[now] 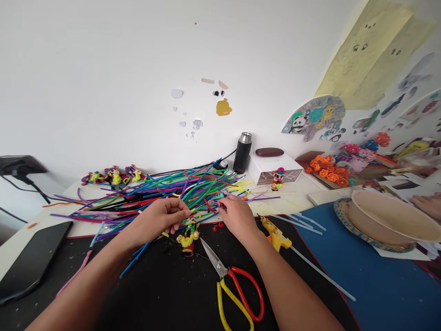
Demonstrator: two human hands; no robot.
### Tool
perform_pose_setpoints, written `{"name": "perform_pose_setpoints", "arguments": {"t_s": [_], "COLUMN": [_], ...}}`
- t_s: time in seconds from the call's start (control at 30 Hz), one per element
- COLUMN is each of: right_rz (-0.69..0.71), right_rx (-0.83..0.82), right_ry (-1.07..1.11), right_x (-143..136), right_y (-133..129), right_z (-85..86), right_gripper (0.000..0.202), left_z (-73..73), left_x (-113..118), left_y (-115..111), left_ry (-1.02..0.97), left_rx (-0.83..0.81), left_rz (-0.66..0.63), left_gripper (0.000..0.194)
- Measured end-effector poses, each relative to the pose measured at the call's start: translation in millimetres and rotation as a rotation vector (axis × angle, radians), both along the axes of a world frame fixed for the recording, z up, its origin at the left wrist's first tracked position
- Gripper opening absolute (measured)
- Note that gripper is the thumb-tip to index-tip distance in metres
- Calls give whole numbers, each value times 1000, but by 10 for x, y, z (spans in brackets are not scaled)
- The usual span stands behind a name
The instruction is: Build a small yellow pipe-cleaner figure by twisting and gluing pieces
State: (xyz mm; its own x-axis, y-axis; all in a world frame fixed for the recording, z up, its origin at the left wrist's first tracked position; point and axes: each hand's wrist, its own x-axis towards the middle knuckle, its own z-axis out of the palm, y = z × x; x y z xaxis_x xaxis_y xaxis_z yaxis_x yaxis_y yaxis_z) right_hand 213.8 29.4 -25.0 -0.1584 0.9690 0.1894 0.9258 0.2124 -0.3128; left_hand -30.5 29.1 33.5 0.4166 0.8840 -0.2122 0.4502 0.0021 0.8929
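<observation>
My left hand is closed in a pinch just above and beside a small pipe-cleaner doll in yellow, green and dark red. Whether its fingertips touch the doll's head I cannot tell. To the right, my right hand pinches thumb against fingers at the edge of the pipe-cleaner pile; what it holds is too small to name. Little red bits lie between the hands on the black mat. Scissors with one red and one yellow handle rest below, blades pointing toward the doll.
A yellow glue gun lies right of my right wrist. A phone is at left. Behind stand finished dolls, a black flask and a white box. A bowl and another person's hand are at right.
</observation>
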Motion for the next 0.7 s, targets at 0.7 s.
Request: {"name": "perform_pose_setpoints", "arguments": {"t_s": [0.7], "right_rz": [188], "right_rx": [-384], "right_ry": [1247], "right_x": [-301], "right_y": [-121], "right_z": [-8], "right_gripper": [36], "left_z": [31], "left_x": [121], "left_y": [-37], "left_ry": [-55], "left_rx": [25], "left_rz": [83], "left_gripper": [47]}}
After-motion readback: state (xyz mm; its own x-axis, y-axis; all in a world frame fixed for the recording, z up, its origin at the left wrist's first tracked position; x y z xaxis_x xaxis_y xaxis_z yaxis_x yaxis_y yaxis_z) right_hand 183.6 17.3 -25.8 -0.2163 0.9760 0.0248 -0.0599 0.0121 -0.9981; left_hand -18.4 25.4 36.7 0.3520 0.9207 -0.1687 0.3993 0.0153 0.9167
